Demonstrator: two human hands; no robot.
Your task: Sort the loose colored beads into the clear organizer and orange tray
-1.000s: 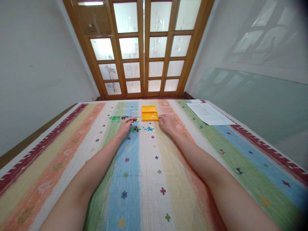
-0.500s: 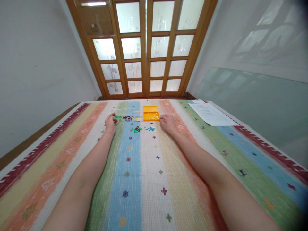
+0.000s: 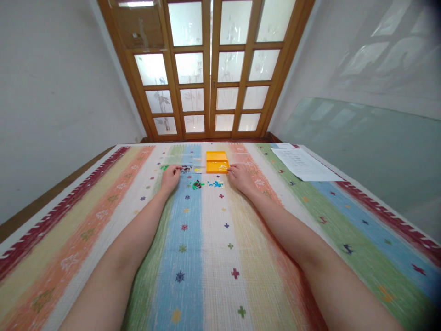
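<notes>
My left hand (image 3: 171,176) reaches over the left end of a clear sorting box (image 3: 188,168) that holds green, dark red and yellow bits. Its fingers are drawn together in a pinch over the green section, and what they hold is too small to see. My right hand (image 3: 239,176) lies flat on the striped cloth (image 3: 206,239), fingertips touching the right front corner of an orange tray (image 3: 217,162). Between the hands lie two small loose heaps, a green and dark red heap (image 3: 197,185) and a blue heap (image 3: 215,184).
A printed paper sheet (image 3: 301,163) lies at the cloth's far right. A large glass pane (image 3: 361,147) leans against the right wall. Wooden glazed doors (image 3: 210,69) stand behind the table's far edge.
My left hand went from the box's middle out to its left end, then came back in over the green section. My right hand stayed by the orange tray.
</notes>
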